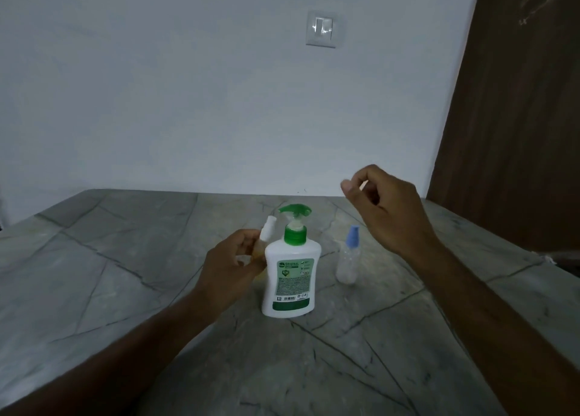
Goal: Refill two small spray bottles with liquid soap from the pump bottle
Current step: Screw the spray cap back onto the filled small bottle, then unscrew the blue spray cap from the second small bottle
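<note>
**Operator:** Which step am I on?

**Guide:** You are holding the first spray bottle (262, 243), the one with the white head, in your left hand (229, 266). Its fingers are curling round the bottle's body, just beside the pump bottle (290, 271), which is standing upright on the stone table (94, 274). A yellowish tint is showing low in that small bottle; how full it is cannot be told. Its white head is appearing to sit in place.

**Operator:** And my right hand?

**Guide:** Your right hand (381, 208) is hovering above the table, apart from every bottle, fingers loosely curling with thumb and forefinger close together. Whether they are pinching anything cannot be told.

**Operator:** What is the next move calling for?

**Guide:** Judging from this, you are working at the white head. The second spray bottle (348, 258), blue-headed and looking empty, is waiting to the right of the pump bottle. Be keeping the small neck under the green nozzle (295, 210) when pumping.
</note>
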